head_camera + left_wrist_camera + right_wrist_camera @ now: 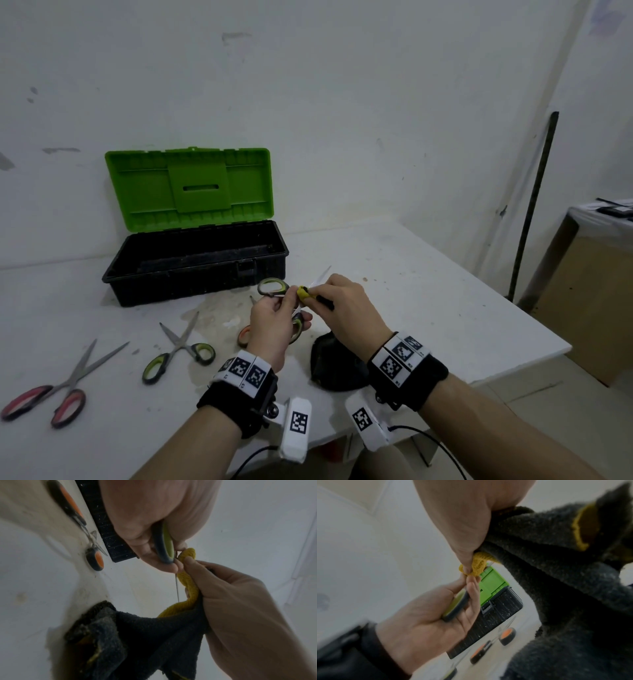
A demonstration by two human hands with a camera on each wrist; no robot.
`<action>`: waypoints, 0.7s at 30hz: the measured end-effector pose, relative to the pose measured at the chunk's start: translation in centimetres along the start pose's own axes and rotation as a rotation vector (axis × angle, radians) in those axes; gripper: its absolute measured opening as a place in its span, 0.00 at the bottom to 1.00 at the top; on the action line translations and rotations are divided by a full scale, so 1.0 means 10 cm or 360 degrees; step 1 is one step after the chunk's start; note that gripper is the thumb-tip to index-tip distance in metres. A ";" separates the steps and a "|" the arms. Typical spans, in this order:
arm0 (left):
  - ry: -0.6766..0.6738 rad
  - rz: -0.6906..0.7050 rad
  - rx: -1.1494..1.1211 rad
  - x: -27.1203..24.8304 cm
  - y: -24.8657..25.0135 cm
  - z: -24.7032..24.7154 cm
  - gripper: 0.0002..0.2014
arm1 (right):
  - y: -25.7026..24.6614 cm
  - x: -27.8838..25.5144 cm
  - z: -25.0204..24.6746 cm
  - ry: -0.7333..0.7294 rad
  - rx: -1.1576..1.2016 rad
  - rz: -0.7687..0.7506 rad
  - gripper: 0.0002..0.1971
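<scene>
My left hand [274,317] grips a pair of green-and-black-handled scissors [272,286] by the handles, just above the white table [428,291]. Its blades [320,275] are shut and point away to the right. My right hand [342,301] pinches the yellow-edged corner of a dark cloth [303,293] against the scissors near the pivot. The rest of the cloth [154,635] hangs down to the table under my right wrist. In the left wrist view the green handle [164,543] sits in my curled fingers. The right wrist view shows my thumb pressing the yellow hem [477,562].
An open toolbox [195,263] with a green lid stands behind my hands. Green-handled scissors [178,353] and red-handled scissors [65,387] lie open on the left. Orange-handled scissors [96,559] lie under my left hand. The table edge [520,325] runs on the right; a dark rod [534,205] leans there.
</scene>
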State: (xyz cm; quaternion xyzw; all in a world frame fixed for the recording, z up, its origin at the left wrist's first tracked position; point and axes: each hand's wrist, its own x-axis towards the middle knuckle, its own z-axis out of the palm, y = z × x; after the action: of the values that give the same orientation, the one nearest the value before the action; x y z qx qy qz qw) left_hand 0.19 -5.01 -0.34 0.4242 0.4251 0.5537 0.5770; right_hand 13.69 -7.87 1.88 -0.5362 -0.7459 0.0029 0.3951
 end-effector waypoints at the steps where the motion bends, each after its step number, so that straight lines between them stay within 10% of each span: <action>1: -0.0005 0.0006 0.0011 -0.01 0.00 0.00 0.18 | 0.00 -0.01 0.02 -0.0001 -0.0025 0.0004 0.11; 21: -0.0023 0.0013 0.0221 -0.09 0.00 0.05 0.17 | 0.28 0.21 -0.21 0.0143 0.0031 0.0413 0.15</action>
State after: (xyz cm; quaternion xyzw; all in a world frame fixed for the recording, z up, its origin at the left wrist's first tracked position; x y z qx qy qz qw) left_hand 0.61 -5.94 -0.21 0.4688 0.4567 0.5221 0.5469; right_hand 16.97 -5.93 3.34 -0.6239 -0.6518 0.0371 0.4297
